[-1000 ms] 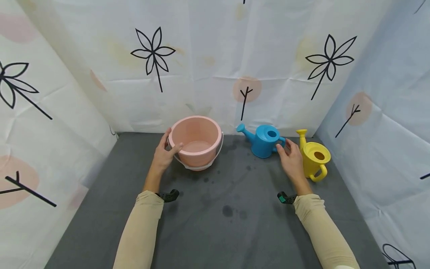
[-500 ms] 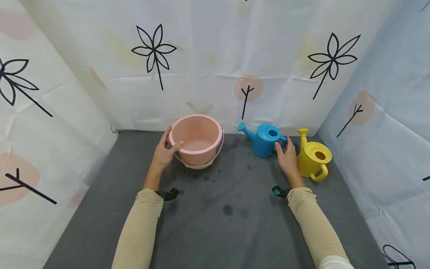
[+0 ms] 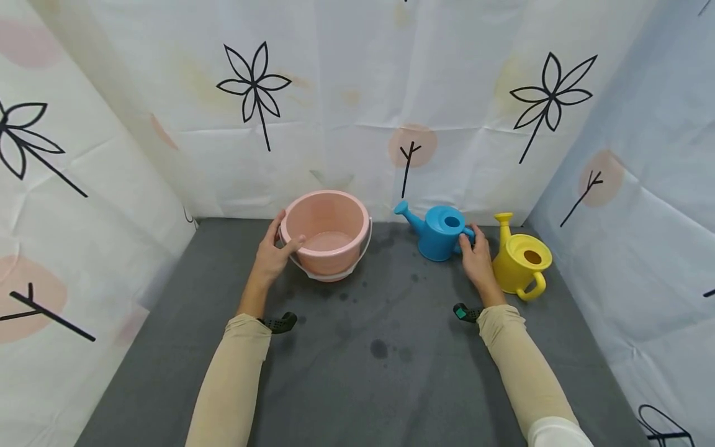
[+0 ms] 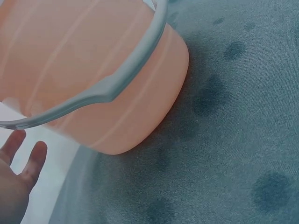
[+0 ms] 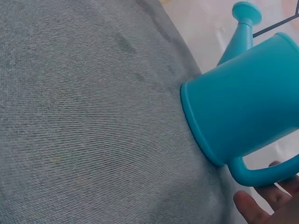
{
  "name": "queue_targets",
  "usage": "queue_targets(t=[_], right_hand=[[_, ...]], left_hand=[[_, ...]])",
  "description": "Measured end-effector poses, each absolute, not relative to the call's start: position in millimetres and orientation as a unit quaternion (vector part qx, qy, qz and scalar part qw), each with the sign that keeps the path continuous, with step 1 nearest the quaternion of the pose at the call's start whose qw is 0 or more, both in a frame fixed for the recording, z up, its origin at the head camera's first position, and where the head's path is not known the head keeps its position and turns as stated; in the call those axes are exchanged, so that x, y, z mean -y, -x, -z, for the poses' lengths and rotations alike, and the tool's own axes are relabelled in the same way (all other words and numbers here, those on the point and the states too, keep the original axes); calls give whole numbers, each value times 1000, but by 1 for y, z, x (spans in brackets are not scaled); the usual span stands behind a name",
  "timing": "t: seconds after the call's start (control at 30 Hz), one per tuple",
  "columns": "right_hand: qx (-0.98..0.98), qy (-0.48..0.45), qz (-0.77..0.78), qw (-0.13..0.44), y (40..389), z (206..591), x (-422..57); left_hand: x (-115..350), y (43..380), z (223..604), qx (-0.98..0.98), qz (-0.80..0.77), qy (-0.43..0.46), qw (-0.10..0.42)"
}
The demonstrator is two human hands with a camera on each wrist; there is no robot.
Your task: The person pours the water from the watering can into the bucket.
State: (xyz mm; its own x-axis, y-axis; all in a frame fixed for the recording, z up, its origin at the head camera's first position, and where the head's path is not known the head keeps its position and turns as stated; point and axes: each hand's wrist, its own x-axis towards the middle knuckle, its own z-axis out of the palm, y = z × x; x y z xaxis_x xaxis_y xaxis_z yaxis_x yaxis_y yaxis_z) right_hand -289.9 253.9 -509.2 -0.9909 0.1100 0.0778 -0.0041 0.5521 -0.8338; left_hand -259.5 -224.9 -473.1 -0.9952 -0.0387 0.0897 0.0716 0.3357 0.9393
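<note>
In the head view a pink bucket [image 3: 326, 233] stands upright at the back of the grey table, its white handle [image 3: 331, 279] hanging down in front. My left hand [image 3: 272, 256] holds its left side, thumb along the rim and fingers around the outer wall. In the left wrist view two fingers [image 4: 33, 163] show just below the bucket handle. To the right, a blue watering can [image 3: 437, 236] sits upright, spout to the left. My right hand [image 3: 477, 261] grips its handle [image 5: 266, 176], thumb on the near side.
A yellow watering can [image 3: 521, 264] stands close to the right of my right hand, spout upward and handle toward me. Behind and beside the dark grey table [image 3: 380, 385] rise white cloth walls [image 3: 346, 112] with printed flowers. Several dark damp spots [image 3: 378, 349] mark the tabletop.
My right hand and forearm have shifted left, away from the yellow watering can, and the fingers have come around the blue can's handle. The left hand and the bucket stay put.
</note>
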Motion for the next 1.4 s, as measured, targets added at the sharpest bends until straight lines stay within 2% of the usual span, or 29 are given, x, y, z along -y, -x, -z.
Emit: queue_targets(t=[0.53, 0.83, 1.1, 1.23, 1.4], right_hand=[[848, 13, -526, 66, 294, 515, -253], [835, 9, -539, 107, 294, 516, -251], [825, 5, -547, 139, 291, 511, -248], [815, 3, -564, 136, 288, 504, -245], [799, -9, -585, 138, 276, 476, -234]], left_hand=[[225, 260, 470, 817, 575, 7, 51], [225, 261, 469, 809, 587, 2, 34], [215, 245, 442, 808, 589, 4, 16], [215, 242, 440, 809, 588, 0, 15], [221, 254, 459, 807, 590, -1, 25]])
